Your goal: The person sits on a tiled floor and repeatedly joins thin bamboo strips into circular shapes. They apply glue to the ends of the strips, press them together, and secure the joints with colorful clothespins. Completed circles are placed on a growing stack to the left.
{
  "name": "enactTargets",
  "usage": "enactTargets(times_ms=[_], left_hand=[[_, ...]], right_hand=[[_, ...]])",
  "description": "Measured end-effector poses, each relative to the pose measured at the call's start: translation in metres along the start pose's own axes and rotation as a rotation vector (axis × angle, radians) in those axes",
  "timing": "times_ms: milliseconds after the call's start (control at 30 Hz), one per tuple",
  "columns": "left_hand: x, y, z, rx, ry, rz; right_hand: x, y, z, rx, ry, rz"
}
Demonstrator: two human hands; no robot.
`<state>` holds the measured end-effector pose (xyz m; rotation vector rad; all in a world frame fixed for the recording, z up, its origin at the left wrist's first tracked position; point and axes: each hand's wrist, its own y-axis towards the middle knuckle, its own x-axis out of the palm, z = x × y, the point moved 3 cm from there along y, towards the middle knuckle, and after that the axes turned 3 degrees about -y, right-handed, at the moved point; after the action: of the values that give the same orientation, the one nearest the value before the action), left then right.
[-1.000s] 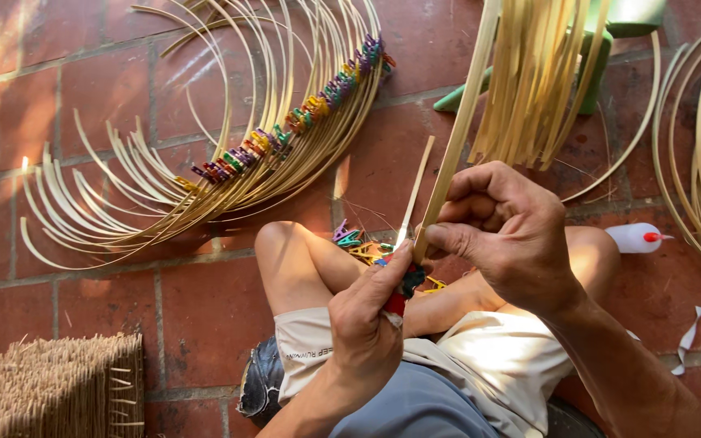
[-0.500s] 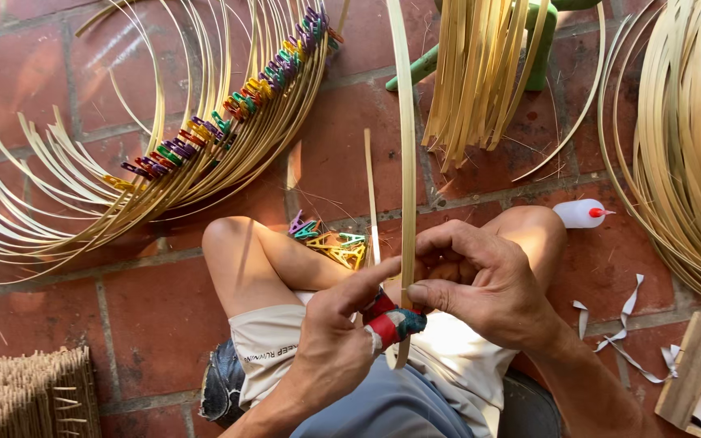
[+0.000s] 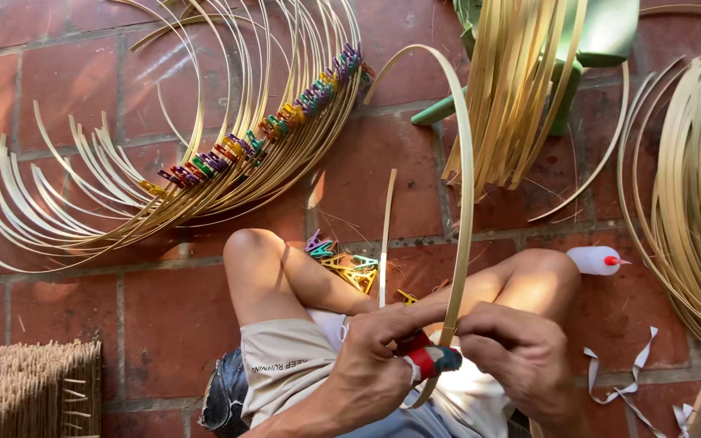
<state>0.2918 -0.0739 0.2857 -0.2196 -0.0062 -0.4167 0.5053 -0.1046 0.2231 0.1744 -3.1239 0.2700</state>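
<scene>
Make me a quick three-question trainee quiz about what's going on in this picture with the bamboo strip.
1. True or false: the bamboo strip the hands grip is bent into a curve.
2. What lies between the person's knees? A) coloured clips B) scissors C) a hammer
3. Which hand holds the red-wrapped tool?

Key: 1 true. 2 A. 3 the left hand; the right hand pinches the strip beside it.

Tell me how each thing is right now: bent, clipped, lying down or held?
Bamboo strip: bent into a loop, held by both hands.
Left hand: pinching the strip's ends.
Right hand: gripping the strip.
Hoop pile: curved, clipped with coloured clothespins, on the floor.
Loose clothespins: heaped on the floor.
White bottle: lying down, red cap on.
</scene>
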Motion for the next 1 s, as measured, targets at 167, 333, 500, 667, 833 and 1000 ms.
enactTargets(times_ms=[167,333,500,667,833,1000], left_hand=[[-0.002,0.001,0.005,0.074,0.024,0.012],[-0.017,-0.003,-0.022,-0.016,-0.073,-0.042],[-0.021,-0.005,-0.055,-0.187,-0.283,-0.016],[-0.024,-0.004,-0.054,-0.261,-0.131,0.080],[-0.028,-0.008,-0.042,-0.256,-0.339,0.121],[-0.033,-0.011,-0.020,-0.042,-0.036,0.052]], right_hand=[[0.010,0.025,-0.013,-0.024,-0.072,-0.180],[0.032,0.032,-0.038,-0.284,-0.144,-0.178],[0.029,0.017,-0.023,-0.303,-0.172,-0.116],[-0.061,-0.002,0.071,-0.310,0.073,0.568],[-0.194,0.005,0.196,-0.169,-0.244,1.166],[-0.221,0.048,0.239,-0.326,-0.400,0.983]])
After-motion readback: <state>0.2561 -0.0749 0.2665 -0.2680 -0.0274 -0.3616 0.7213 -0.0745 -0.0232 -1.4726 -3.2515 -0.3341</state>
